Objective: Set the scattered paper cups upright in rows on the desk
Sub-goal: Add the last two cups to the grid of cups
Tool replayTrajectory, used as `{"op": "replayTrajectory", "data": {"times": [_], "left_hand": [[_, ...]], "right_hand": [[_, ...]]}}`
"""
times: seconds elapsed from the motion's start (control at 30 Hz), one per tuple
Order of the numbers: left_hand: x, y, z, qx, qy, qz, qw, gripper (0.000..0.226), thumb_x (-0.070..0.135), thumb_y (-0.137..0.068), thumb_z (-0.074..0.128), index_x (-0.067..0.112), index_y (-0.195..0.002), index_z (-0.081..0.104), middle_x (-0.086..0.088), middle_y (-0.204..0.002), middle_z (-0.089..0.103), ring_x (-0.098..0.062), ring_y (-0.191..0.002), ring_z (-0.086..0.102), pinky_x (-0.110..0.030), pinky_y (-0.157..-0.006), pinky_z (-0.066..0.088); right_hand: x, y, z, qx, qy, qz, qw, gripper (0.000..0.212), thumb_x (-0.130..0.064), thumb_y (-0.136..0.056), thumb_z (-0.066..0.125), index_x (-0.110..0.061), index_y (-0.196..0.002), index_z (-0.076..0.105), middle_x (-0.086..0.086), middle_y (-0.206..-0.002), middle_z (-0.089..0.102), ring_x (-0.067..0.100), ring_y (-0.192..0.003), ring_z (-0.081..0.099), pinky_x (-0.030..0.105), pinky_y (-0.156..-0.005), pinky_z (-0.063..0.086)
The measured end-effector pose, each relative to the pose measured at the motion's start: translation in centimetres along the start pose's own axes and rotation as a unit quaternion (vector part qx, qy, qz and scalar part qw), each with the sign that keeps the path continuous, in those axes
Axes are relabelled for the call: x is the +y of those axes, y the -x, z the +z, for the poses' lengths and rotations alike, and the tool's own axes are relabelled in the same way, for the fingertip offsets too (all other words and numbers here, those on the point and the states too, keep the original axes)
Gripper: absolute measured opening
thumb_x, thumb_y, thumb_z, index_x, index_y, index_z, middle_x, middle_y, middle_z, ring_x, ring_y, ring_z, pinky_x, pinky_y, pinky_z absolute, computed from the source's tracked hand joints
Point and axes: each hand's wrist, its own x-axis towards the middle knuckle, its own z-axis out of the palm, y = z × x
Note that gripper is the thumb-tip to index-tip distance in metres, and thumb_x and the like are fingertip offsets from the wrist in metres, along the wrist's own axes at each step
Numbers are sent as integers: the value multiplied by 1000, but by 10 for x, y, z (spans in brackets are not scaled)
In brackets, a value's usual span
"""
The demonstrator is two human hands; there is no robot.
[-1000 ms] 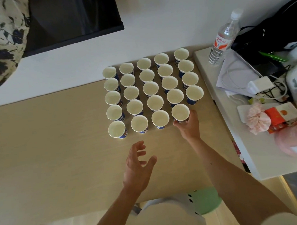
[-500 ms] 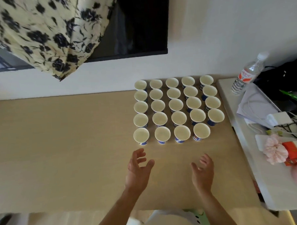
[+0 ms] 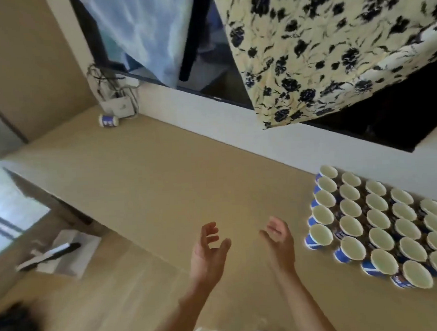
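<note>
Cups are what neither of the hands has hold of: the left hand (image 3: 208, 251) and right hand (image 3: 278, 240) hover side by side above the table (image 3: 163, 187), fingers loosely spread and curled, palms turned toward each other. To the right, well apart from both, the upright paper cups (image 3: 380, 223) stand mouth-up in tight rows, each showing a bare pale inside and blue printed walls. Far off at the table's back left corner, one lone cup (image 3: 108, 120) lies on its side beside a wall socket (image 3: 117, 104) with tangled cables.
</note>
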Motion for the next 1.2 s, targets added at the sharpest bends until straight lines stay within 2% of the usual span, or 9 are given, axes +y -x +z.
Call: {"op": "replayTrajectory", "data": {"times": [0.1,0.2,0.27,0.5,0.73,0.83,0.97,1.07,1.2], "left_hand": [[-1,-10,-57,36,31,-4,999,43,19,-88,70,21,-128,52,4,-120,59,-11,-107,60,-25,-79,57],[-1,-17,-113,72,40,-1,997,43,21,-89,69,24,-128,51,6,-122,58,-9,-109,59,-28,-83,56],[1,-24,-147,97,48,-3,994,42,21,-89,69,26,-127,51,8,-122,58,-8,-109,58,-29,-85,56],[4,-64,-223,148,73,-8,986,42,21,-89,69,23,-128,53,9,-122,58,-6,-110,58,-19,-79,54],[-15,-149,-273,146,48,-26,988,40,21,-90,69,23,-127,54,7,-121,59,-6,-109,59,-18,-76,54],[-23,-200,-296,146,23,-47,988,40,23,-89,70,25,-126,54,7,-120,60,-6,-108,59,-22,-81,56],[-23,-267,-328,136,-2,-48,990,41,28,-89,70,28,-127,53,12,-120,60,-1,-107,60,-17,-74,53],[-27,-321,-347,136,-2,-56,989,38,23,-90,69,28,-125,55,11,-118,63,-4,-106,62,-19,-74,53],[-37,-380,-368,112,9,-74,991,37,24,-89,71,30,-122,57,12,-115,65,-3,-104,64,-18,-74,52]], "right_hand": [[-26,10,64,-38,3,-19,999,50,-2,-87,73,-7,-133,55,9,-126,62,22,-116,60,4,-73,46],[-49,22,126,-76,-1,-30,997,51,-5,-87,73,-10,-134,54,9,-127,62,22,-118,60,15,-80,45],[-63,27,163,-101,-9,-34,994,52,-5,-87,73,-10,-135,53,10,-128,61,24,-120,59,17,-81,46],[-93,15,267,-158,-7,-54,986,53,-7,-87,74,-10,-135,52,8,-129,60,22,-118,60,17,-82,46],[-78,-32,367,-164,-19,-20,986,52,-2,-86,73,-5,-134,53,14,-128,62,25,-116,62,24,-87,47],[-75,-55,409,-164,-31,-4,986,51,-1,-87,72,-4,-134,52,14,-128,62,23,-114,62,13,-80,47],[-84,-86,458,-171,-26,6,985,49,-2,-87,72,-6,-133,53,13,-126,62,19,-108,62,5,-72,48],[-95,-114,493,-172,-12,19,985,50,-6,-87,72,-10,-133,54,8,-126,63,15,-107,63,7,-72,48],[-106,-143,536,-168,2,36,985,52,-10,-86,75,-12,-134,53,7,-127,63,18,-110,63,13,-79,48]]}}
